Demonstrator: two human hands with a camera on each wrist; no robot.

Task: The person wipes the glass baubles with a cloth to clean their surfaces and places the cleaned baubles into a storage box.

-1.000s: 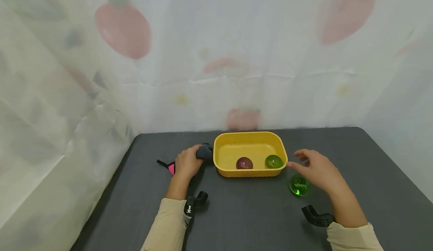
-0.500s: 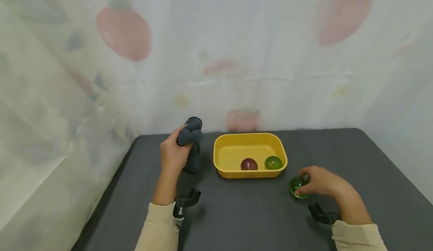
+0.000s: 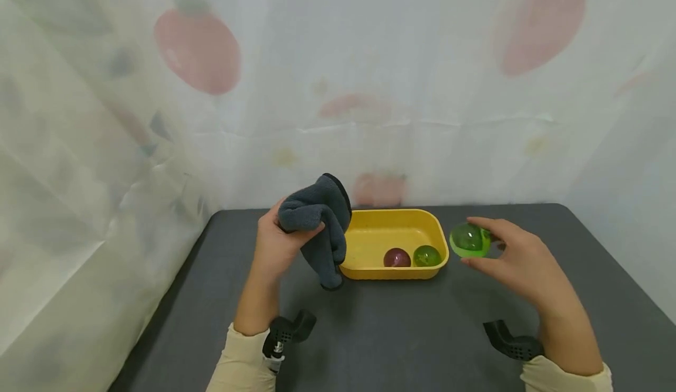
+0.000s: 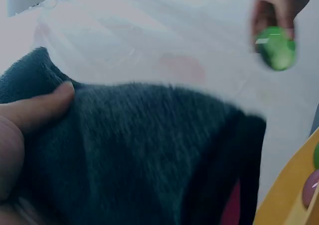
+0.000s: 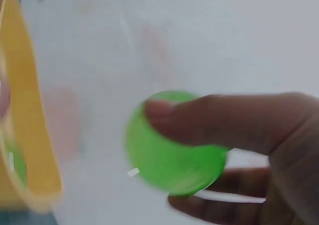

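The right hand point(image 3: 520, 257) pinches one green ball point(image 3: 467, 239) in its fingers point(image 5: 219, 118) above the bench point(image 3: 401, 327), the left hand point(image 3: 277, 245) grips one grey cloth point(image 3: 319, 222), and two balls lie in one yellow tub point(image 3: 364, 236).

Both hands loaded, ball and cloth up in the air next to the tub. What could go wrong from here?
The right hand only pinches the smooth green ball in its fingertips above the table; it may slip and roll away. The grey cloth held by the left hand hangs over the yellow tub rim and might snag it.
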